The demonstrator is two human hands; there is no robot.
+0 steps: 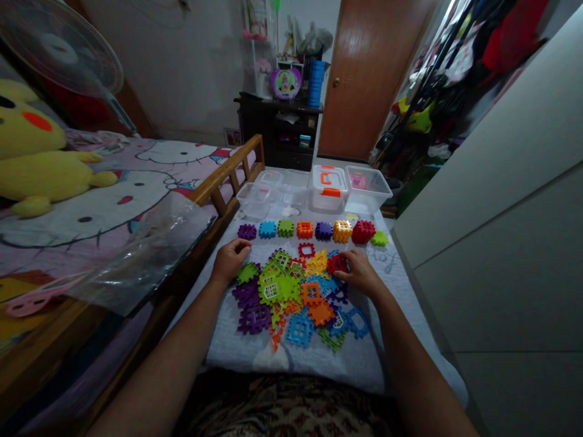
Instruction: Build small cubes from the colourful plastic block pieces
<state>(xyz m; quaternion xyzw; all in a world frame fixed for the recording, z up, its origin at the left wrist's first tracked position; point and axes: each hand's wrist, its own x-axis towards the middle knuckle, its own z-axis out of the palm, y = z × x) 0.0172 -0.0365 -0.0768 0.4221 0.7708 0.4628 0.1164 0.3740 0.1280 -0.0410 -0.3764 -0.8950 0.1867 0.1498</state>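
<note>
My right hand (361, 273) is closed on a red interlocking plastic tile (337, 263) at the right side of the pile. My left hand (231, 260) rests at the pile's left edge, fingers curled together, with no piece showing in them. Beside it lie a green tile (247, 273) and purple tiles (254, 318). Between my hands, loose notched tiles spread in a heap: green (282, 288), orange (320, 312), yellow (317, 263) and blue (300, 328). A red square frame (306, 250) lies at the heap's far edge.
Behind the heap runs a row of same-coloured stacks, from purple (246, 232) to red (363, 232). Clear plastic boxes stand farther back, one with an orange-latched lid (328, 188). A wooden bed rail (228, 176) borders the left; a pale cabinet (496, 200) borders the right.
</note>
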